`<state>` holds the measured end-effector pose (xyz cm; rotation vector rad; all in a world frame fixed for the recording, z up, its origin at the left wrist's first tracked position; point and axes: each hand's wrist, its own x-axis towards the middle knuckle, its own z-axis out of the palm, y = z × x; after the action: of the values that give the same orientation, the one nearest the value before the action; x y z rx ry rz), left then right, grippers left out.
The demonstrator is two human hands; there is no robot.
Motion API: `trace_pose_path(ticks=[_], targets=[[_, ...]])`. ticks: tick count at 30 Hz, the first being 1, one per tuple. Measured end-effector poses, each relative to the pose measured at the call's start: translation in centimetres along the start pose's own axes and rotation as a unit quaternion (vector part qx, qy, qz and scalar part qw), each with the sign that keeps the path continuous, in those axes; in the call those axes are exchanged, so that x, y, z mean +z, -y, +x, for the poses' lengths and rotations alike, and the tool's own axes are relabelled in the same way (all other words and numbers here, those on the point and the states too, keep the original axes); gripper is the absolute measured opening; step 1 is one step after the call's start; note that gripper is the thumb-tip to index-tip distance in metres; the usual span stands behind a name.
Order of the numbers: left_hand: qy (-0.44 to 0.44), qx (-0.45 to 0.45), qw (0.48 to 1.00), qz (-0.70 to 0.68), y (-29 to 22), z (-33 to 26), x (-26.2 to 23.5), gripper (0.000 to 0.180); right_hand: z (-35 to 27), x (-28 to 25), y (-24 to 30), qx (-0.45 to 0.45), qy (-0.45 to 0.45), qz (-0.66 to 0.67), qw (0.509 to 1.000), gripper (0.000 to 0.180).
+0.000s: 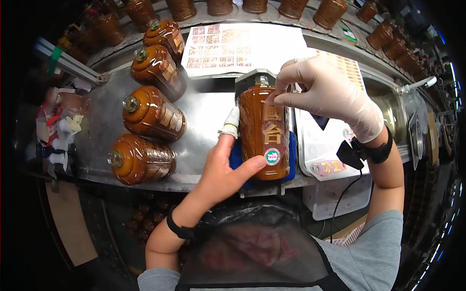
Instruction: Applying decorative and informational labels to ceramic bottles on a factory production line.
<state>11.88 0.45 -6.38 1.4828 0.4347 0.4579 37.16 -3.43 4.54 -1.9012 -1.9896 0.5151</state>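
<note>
Beneath the brown bottle (252, 121): a blue support (292, 155) on a scuffed, shiny steel worktop (204, 116); the bottle's glass-stoppered neck points away from the person.
Beyond the bottle: white sheets with rows of small printed labels (276, 43), then a curved line of similar brown bottles (255, 6).
Left of the bottle: four brown bottles (155, 114) in a row, glossy, round-shouldered, with clear faceted stoppers; crumpled scraps (60, 123) farther out.
Right of the bottle: a flat sheet of stickers (325, 145), then a steel basin (391, 116).
Strip on the bottle: a clear film (273, 131) with raised-looking gold characters and a round green-and-white sticker (272, 156) near the base.
Right hand (325, 92): in a thin, wrinkled white glove, pinching the film's upper end by the bottle's neck.
Left hand (218, 169): bare, thumb and white-wrapped forefinger spread wide, the thumb touching the bottle's lower front.
</note>
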Motion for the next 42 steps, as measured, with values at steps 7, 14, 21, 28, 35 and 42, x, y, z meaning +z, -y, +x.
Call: trace_pose_path(ticks=[7, 14, 21, 28, 35, 42], targets=[[-0.094, 0.023, 0.993, 0.071, -0.1, 0.5, 1.4, 0.063, 0.6, 0.4, -0.2, 0.03, 0.018, 0.07, 0.997, 0.014], [-0.057, -0.014, 0.997, 0.052, 0.2, 0.0, 1.5, 0.075, 0.1, 1.9, -1.4, 0.002, -0.026, 0.086, 0.996, 0.022], [-0.043, -0.036, 0.997, 0.046, 0.3, -0.8, 0.8, 0.088, -0.2, 3.4, -1.0, 0.025, -0.088, 0.131, 0.987, 0.023], [-0.037, -0.059, 0.987, 0.145, 1.4, 0.1, 1.9, 0.091, -3.2, 5.5, -0.2, 0.224, -0.119, 0.267, 0.93, 0.038], [-0.098, -0.024, 0.985, 0.139, 0.7, -0.8, 2.0, 0.076, -2.8, 7.4, -1.0, 0.202, -0.155, 0.297, 0.92, 0.041], [-0.079, -0.057, 0.981, 0.166, 0.8, -0.7, 2.0, 0.081, -2.9, 7.2, -0.2, 0.226, -0.177, 0.354, 0.89, 0.031]])
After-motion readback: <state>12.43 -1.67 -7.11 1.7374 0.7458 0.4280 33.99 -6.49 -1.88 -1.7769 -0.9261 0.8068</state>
